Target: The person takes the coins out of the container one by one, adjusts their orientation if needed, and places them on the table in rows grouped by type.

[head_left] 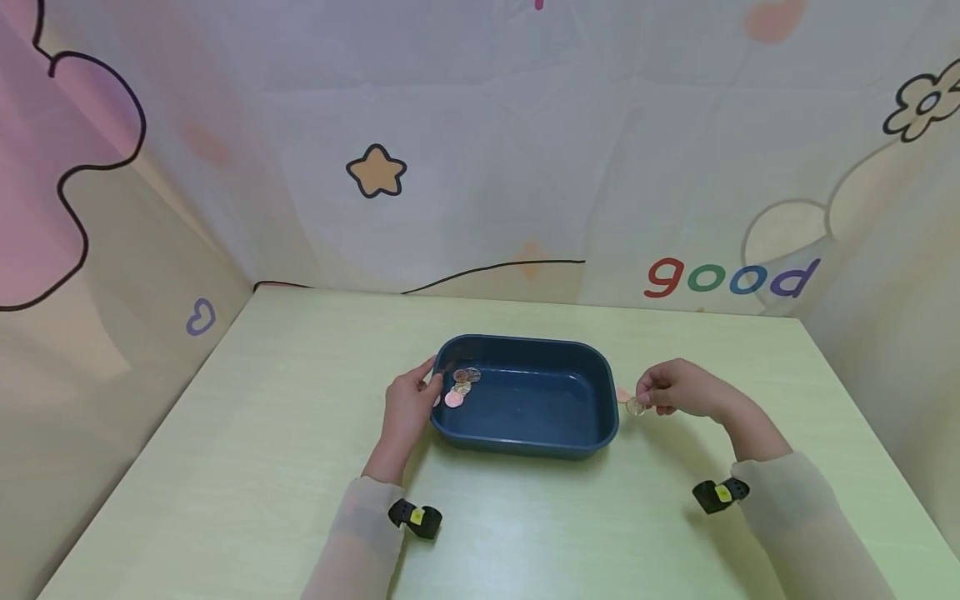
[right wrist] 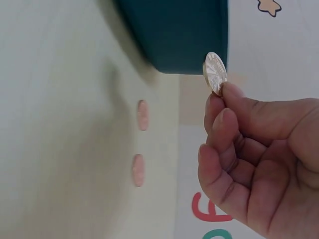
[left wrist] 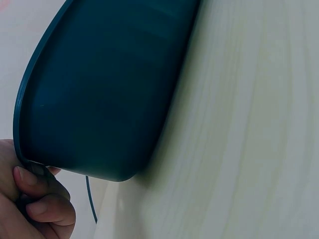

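A dark blue plastic basin [head_left: 525,408] sits mid-table with several shiny coins [head_left: 454,399], gold and pinkish, at its left end. My left hand [head_left: 408,408] grips its left rim, thumb on the inner side; in the left wrist view the curled fingers [left wrist: 47,211] show below the basin's corner. Just right of the basin, my right hand [head_left: 678,390] pinches a gold-coloured coin [right wrist: 215,73] between thumb and forefinger, its other fingers curled loosely. Two pinkish coins [right wrist: 143,115] lie on the table near that hand in the right wrist view.
The pale wood-grain table [head_left: 247,467] ends at a printed cloth backdrop [head_left: 480,192] at the back and along the sides. Each wrist wears a small black camera [head_left: 722,495] over a light sleeve.
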### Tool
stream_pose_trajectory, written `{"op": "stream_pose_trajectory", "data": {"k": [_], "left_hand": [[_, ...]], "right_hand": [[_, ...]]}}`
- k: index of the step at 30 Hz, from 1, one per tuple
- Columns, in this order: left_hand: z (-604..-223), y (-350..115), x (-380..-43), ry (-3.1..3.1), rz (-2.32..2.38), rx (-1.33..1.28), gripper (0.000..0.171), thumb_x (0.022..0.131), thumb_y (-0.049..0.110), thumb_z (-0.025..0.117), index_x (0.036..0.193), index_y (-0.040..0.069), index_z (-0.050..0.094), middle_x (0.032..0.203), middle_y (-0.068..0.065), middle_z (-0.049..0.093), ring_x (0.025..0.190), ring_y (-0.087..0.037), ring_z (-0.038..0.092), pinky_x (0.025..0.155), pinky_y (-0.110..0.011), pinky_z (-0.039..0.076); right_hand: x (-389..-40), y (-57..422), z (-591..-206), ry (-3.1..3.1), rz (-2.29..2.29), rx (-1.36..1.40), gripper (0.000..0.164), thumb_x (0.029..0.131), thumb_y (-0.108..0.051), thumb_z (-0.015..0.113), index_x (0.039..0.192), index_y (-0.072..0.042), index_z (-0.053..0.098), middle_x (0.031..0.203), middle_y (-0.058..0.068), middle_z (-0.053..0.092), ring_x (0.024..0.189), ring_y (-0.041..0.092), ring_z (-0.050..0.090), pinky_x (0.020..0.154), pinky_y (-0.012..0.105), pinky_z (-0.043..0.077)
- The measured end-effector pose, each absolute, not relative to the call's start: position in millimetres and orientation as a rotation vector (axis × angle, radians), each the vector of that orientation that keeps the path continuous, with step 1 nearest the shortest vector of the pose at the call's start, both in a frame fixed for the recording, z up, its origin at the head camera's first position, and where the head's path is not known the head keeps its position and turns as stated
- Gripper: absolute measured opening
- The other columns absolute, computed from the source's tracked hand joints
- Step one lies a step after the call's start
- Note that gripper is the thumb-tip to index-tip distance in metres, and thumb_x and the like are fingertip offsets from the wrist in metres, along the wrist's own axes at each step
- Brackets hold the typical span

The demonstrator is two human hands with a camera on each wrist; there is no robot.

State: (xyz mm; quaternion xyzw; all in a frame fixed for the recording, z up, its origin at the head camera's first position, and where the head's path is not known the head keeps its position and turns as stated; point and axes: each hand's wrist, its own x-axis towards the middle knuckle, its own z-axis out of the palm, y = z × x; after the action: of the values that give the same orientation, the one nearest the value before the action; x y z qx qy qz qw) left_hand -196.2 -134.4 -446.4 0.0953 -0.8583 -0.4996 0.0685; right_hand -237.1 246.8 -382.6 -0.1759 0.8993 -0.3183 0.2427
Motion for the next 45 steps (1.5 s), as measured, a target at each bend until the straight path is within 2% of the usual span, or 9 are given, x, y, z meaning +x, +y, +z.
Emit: {"op": "stream_pose_trajectory", "data": {"k": [14,20,30,37,45], "left_hand": [[-444,-135,-195,-2.589,-1.52,0.291,0.041,0.099,0.013,0.061,0.139,0.002,0.062,0.057,0.004,0.038,0.05,-0.01,0.034,0.049,-0.021,0.029],[-444,-136,-196,-2.585,-1.494,0.271,0.041,0.099,0.012,0.061,0.138,0.001,0.063,0.057,0.005,0.037,0.05,-0.01,0.034,0.049,-0.021,0.029],[-445,-135,-196,-2.589,-1.486,0.272,0.04,0.099,0.012,0.06,0.138,0.002,0.063,0.056,0.005,0.037,0.048,-0.009,0.034,0.049,-0.021,0.029],[-446,-134,-196,-2.583,-1.494,0.286,0.04,0.099,0.012,0.06,0.138,0.002,0.063,0.057,0.005,0.038,0.05,-0.009,0.034,0.049,-0.021,0.029],[-445,-134,-196,-2.588,-1.502,0.303,0.041,0.099,0.012,0.06,0.138,0.002,0.063,0.059,0.004,0.038,0.051,-0.01,0.035,0.05,-0.021,0.029]], "right_hand": [[-233,247,-418,2.472,-0.942,-0.402,0.013,0.096,0.0,0.059,0.097,0.009,0.067,0.081,0.005,0.062,0.07,0.016,0.052,0.063,0.026,0.046],[-233,245,-423,2.487,-0.91,-0.412,0.012,0.095,0.001,0.06,0.091,0.009,0.068,0.073,0.002,0.058,0.065,0.015,0.049,0.06,0.026,0.043],[-235,242,-427,2.519,-0.854,-0.365,0.012,0.093,-0.001,0.06,0.089,0.006,0.07,0.07,-0.002,0.055,0.063,0.012,0.047,0.059,0.024,0.04],[-235,240,-430,2.555,-0.803,-0.342,0.013,0.094,-0.002,0.063,0.086,0.005,0.07,0.068,-0.002,0.054,0.061,0.012,0.046,0.06,0.027,0.04],[-231,233,-428,2.666,-0.668,-0.394,0.012,0.092,-0.002,0.064,0.082,0.002,0.069,0.071,0.003,0.059,0.066,0.014,0.05,0.063,0.028,0.04]]}}
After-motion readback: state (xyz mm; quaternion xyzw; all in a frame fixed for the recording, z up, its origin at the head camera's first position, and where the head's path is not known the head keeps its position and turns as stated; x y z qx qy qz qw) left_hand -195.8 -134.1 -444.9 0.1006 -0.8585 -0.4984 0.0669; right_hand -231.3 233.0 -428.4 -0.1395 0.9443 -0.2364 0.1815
